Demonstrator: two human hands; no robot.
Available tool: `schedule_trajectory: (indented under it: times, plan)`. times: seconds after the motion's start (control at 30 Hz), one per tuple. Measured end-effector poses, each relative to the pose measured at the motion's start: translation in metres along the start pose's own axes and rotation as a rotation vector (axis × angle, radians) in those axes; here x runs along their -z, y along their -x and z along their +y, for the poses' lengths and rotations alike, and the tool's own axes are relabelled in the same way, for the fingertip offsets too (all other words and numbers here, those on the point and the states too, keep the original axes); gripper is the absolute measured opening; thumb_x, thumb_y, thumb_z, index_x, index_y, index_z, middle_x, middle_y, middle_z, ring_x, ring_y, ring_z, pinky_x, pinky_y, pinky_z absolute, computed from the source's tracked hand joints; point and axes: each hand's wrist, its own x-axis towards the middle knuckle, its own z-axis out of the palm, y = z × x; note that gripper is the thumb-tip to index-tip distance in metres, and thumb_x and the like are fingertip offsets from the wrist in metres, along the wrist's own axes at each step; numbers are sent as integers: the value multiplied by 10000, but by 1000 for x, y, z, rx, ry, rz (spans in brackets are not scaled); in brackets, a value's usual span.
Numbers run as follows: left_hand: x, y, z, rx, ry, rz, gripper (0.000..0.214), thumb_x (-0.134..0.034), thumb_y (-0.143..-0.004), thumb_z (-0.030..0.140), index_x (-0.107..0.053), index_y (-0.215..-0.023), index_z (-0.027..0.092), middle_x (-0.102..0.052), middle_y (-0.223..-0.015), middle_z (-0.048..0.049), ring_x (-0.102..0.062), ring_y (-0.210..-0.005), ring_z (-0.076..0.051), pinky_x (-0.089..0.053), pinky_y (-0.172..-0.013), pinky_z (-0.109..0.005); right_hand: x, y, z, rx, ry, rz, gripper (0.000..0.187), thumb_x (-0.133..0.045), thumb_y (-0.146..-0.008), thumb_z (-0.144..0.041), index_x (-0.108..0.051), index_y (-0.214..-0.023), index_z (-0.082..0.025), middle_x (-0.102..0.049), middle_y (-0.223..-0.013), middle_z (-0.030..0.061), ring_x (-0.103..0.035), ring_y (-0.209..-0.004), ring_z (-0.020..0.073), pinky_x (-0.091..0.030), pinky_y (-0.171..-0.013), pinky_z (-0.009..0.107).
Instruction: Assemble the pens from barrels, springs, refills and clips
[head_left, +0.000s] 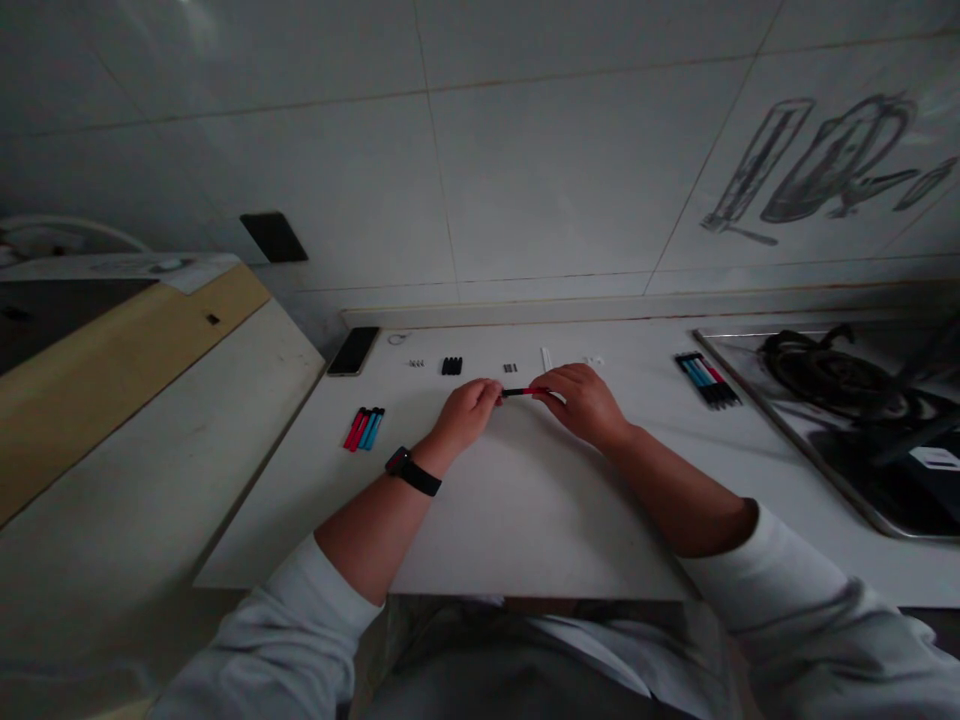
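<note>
Both hands meet over the middle of a white counter [525, 500], holding one red and black pen [523, 391] level between them. My left hand [466, 412] pinches the pen's black end; a black watch sits on that wrist. My right hand [583, 400] is closed around the red end. A small pile of red and blue pen barrels [364, 428] lies to the left of my left hand. A bundle of finished pens [709, 380] lies to the right.
Along the back of the counter lie a dark phone [353, 351], black caps [451, 366], small dark parts [510, 368] and a white piece [546, 357]. A gas stove [847, 410] takes up the right side. A wooden board [112, 370] slopes at the left.
</note>
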Motion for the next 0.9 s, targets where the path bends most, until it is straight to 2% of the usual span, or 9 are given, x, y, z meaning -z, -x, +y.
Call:
schedule_trajectory:
  times: [0.17, 0.33, 0.47, 0.53, 0.63, 0.7, 0.77, 0.83, 0.9]
  plan:
    - [1, -1, 4, -21, -60, -29, 367, -482, -1041, 382, -677, -798, 187, -711, -796, -27, -644, -755, -172, -479, -734, -302, 0, -1, 1, 5, 11, -6, 211, -565, -1029, -317, -747, -1043, -212, -787, -952, 76, -703, -878, 238, -438, -867, 371]
    - [4, -1, 7, -97, -86, 21, 252, -529, -1017, 282, -706, -864, 188, -732, -877, -34, -663, -852, -175, -498, -806, -305, 1, -1, 1, -7, 23, -16, 201, -584, -1020, -326, -752, -1036, -216, -785, -913, 69, -699, -824, 227, -443, -835, 359]
    - [4, -3, 1, -121, -76, 89, 161, -597, -992, 292, -720, -944, 200, -744, -963, -41, -671, -920, -180, -515, -865, -318, 5, -1, 7, -66, -31, -4, 185, -626, -990, -351, -746, -1026, -215, -775, -947, 83, -694, -872, 241, -472, -847, 379]
    - [4, -4, -3, -102, -52, 141, 154, -615, -985, 312, -722, -984, 202, -746, -993, -49, -672, -933, -183, -524, -874, -325, 5, -3, 12, -167, -149, 79, 193, -664, -960, -391, -744, -1016, -224, -767, -988, 85, -690, -895, 239, -500, -843, 381]
    - [4, -4, -3, -66, -11, 170, 154, -622, -977, 313, -727, -1013, 206, -747, -1009, -55, -676, -928, -184, -539, -880, -336, 1, -5, 17, -384, -495, 186, 261, -747, -873, -479, -731, -963, -235, -745, -903, 56, -677, -809, 208, -544, -767, 359]
    - [3, -3, 1, -84, -9, 114, 143, -648, -958, 314, -736, -977, 204, -743, -983, -57, -676, -919, -188, -542, -888, -344, -2, -8, 17, -494, -766, 207, 315, -792, -813, -511, -711, -939, -234, -719, -847, 31, -666, -772, 185, -564, -741, 343]
    - [1, -1, 6, -133, 2, 1, 156, -670, -946, 338, -745, -937, 201, -740, -971, -59, -678, -932, -193, -540, -900, -346, -4, -9, 15, -556, -985, 217, 346, -801, -793, -523, -687, -944, -232, -713, -889, 25, -677, -819, 175, -585, -778, 343]
    - [-1, 2, 7, -151, 26, -105, 224, -635, -973, 398, -751, -978, 206, -744, -1018, -65, -684, -977, -199, -538, -921, -348, -3, -10, 14, -603, -1117, 244, 376, -783, -800, -531, -659, -1007, -243, -716, -960, 28, -692, -866, 172, -598, -813, 355]
    - [-3, 3, 4, -95, 44, -128, 335, -521, -1030, 458, -741, -1066, 207, -751, -1071, -77, -691, -1014, -202, -542, -929, -356, -1, -11, 15, -651, -1165, 313, 444, -772, -805, -520, -601, -1134, -276, -714, -968, 16, -696, -828, 162, -604, -786, 353]
